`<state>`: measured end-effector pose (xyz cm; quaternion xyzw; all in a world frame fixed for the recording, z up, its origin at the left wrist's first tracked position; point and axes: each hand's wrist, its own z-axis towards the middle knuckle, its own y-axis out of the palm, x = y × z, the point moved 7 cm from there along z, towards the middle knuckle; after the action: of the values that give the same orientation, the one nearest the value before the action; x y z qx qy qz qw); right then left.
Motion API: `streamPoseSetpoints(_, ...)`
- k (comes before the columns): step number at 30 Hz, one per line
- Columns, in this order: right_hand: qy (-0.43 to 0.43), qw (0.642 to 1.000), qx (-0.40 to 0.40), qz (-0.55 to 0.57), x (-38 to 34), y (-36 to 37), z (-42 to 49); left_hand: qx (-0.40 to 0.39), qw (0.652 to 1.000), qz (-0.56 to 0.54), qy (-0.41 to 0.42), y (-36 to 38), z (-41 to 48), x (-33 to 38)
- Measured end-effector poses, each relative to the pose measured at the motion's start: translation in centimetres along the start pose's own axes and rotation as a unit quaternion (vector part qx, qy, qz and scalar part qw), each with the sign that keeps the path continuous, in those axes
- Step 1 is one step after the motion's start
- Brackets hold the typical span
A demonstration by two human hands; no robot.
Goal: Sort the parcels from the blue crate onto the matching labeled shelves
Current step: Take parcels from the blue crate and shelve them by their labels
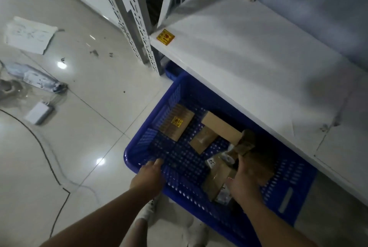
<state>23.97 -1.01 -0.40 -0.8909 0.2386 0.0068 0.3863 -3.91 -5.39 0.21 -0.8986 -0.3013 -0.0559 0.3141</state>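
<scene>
The blue crate (286, 197) stands on the floor, partly tucked under a white shelf (249, 57) that carries a yellow label (165, 36) at its front corner. Inside lie several cardboard parcels: one with a yellow label (176, 125), a long box (221, 127), a small box (203, 140) and a taped one (217, 177). My left hand (149, 175) holds the crate's near-left rim, fingers hooked over it. My right hand (245, 181) reaches into the crate and grips a dark brown parcel (258, 163) at the right side; shadow hides much of it.
Perforated grey shelf uprights (135, 18) rise left of the shelf. On the tiled floor to the left lie a sheet of paper (29, 34), a plastic bag (35, 79), a white adapter (38, 115) and a thin cable (45, 157). My shoe (147, 211) is by the crate.
</scene>
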Motion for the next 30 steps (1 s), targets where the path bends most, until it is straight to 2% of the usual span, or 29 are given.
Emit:
streamPoseSetpoints(3, 0.007, 0.998, 0.023, -0.060, 1.0, 1.9, 4.2, -0.010, 0.999, -0.034, -0.023, 3.1, 4.2, -1.2)
streamPoseSetpoints(7, -0.042, 0.986, 0.080, -0.139, 0.5, 2.4, 9.1, -0.012, 1.000, 0.014, -0.014, 5.1, 9.4, -1.4)
streamPoseSetpoints(11, -0.082, 0.984, 0.112, -0.112, 0.2, 3.7, 13.9, -0.014, 0.995, 0.102, 0.005, 5.6, 15.6, -1.9)
streamPoseSetpoints(13, -0.088, 0.979, 0.153, -0.103, 0.4, 4.2, 15.9, -0.001, 0.991, 0.136, 0.013, 5.4, 18.7, -2.1)
streamPoseSetpoints(15, -0.085, 0.971, 0.200, -0.100, 0.7, 4.4, 17.4, 0.015, 0.989, 0.145, 0.008, 4.6, 21.0, -2.0)
streamPoseSetpoints(17, -0.075, 0.972, 0.201, -0.094, 1.2, 5.4, 18.7, 0.026, 0.990, 0.137, 0.007, 4.0, 22.9, -1.9)
streamPoseSetpoints(20, -0.126, 0.960, 0.240, -0.074, 1.2, 7.1, 18.7, 0.044, 0.988, 0.141, 0.030, 4.4, 25.5, -1.7)
streamPoseSetpoints(22, -0.153, 0.948, 0.275, -0.054, 1.4, 8.7, 18.0, 0.049, 0.990, 0.132, 0.004, 5.3, 26.8, -1.8)
streamPoseSetpoints(25, -0.180, 0.945, 0.272, -0.036, 2.2, 11.6, 17.1, 0.088, 0.993, 0.055, -0.051, 5.9, 28.2, -1.1)
streamPoseSetpoints(30, -0.189, 0.938, 0.288, -0.027, 3.7, 14.4, 16.5, 0.094, 0.986, 0.044, -0.131, 8.3, 30.3, -1.1)
